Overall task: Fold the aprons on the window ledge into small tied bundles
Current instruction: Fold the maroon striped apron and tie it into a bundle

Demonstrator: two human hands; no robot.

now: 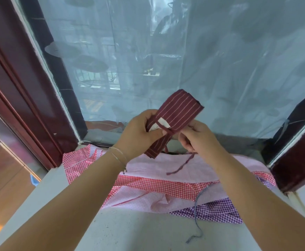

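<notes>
A maroon apron with thin white stripes (179, 109) is folded into a narrow bundle and held up above the window ledge (130, 232). My left hand (139, 133) grips its lower end, thumb pressed on a white label. A maroon tie string (182, 163) loops across the bundle and hangs down toward the ledge. My right hand (198, 138) pinches that string just right of the bundle. Below lie a red-and-pink checked apron (157, 185) and a purple checked apron (211, 211), both spread flat.
The window pane (166, 60), covered with a pale film, stands right behind the bundle. Dark red frame posts (30, 87) close in the ledge left and right. A blue-and-white twisted cord (196, 214) trails toward the ledge's front.
</notes>
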